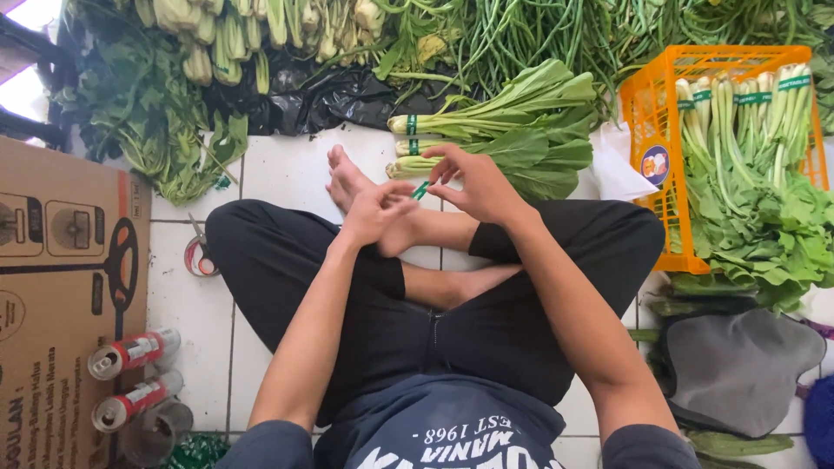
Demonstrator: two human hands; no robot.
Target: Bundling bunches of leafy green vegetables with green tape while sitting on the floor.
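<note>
Head view: green tape strip [420, 189] pinched between both hands above crossed legs. Left hand [375, 211] curled, fingertips closed on the strip's lower end; right hand [476, 182] bent over it, thumb and forefinger gripping the upper end. Just beyond, bundles of leafy greens [512, 130] banded with green tape, lying on white floor tiles [287, 169]. Orange crate [660, 113] of tied greens at right; tape roll [198, 258], two cans [135, 352] and cardboard box [52, 287] at left.

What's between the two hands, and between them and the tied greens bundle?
Head view: a short green strip of tape spans the left hand and right hand. Between the hands and the tied greens bundle lies only bare white tile.
</note>
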